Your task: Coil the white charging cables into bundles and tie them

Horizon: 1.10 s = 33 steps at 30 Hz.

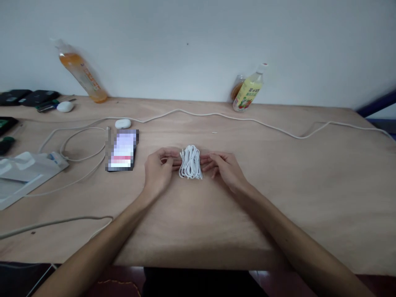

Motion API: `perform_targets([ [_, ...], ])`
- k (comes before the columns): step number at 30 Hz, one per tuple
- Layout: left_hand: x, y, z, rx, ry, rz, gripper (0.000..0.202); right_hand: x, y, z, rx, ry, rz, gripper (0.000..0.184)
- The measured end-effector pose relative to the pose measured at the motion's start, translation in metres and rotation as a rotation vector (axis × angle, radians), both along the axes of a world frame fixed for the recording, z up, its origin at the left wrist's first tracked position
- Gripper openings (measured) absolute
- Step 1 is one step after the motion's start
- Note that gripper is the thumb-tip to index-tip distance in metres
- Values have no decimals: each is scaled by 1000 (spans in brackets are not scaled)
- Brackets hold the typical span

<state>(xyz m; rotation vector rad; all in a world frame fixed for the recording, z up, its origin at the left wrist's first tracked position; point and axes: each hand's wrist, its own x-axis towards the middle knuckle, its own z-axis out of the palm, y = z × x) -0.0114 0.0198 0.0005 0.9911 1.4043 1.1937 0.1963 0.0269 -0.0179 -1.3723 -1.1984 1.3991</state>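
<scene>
A bundle of white cable [191, 163], folded into several parallel loops, is in the middle of the table between my two hands. My left hand [159, 167] is at its left side, fingers stretched towards the loops with the tips touching or very near its edge. From the right, my right hand [227, 167] reaches in the same way, with its fingers extended to the bundle's right edge. Neither thumb closes over the cable. Some fingertips are hidden by the loops, so I cannot tell how far they go under or behind.
Left of my hands are a phone [122, 150], a white earbud case [123, 123] and a white plastic tray [37, 171]. A long white cable [216, 114] crosses behind. An orange drink bottle [83, 76] and a yellow bottle [249, 90] lean against the wall.
</scene>
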Motion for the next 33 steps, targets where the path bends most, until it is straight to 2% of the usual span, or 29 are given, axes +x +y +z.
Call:
perform_targets([
  [9,1,-2,1,-35,2,-10,19,2,-4,-4,72,-66,15,44],
  [26,5,-3,6,-5,20,-86,9,-2,-6,-2,77,-89,-7,31],
  [29,6,-5,7,49,64,-77,11,-3,-6,-1,66,-84,-13,31],
  [33,8,-10,8,169,255,-46,16,-3,-5,0,55,-66,-23,29],
])
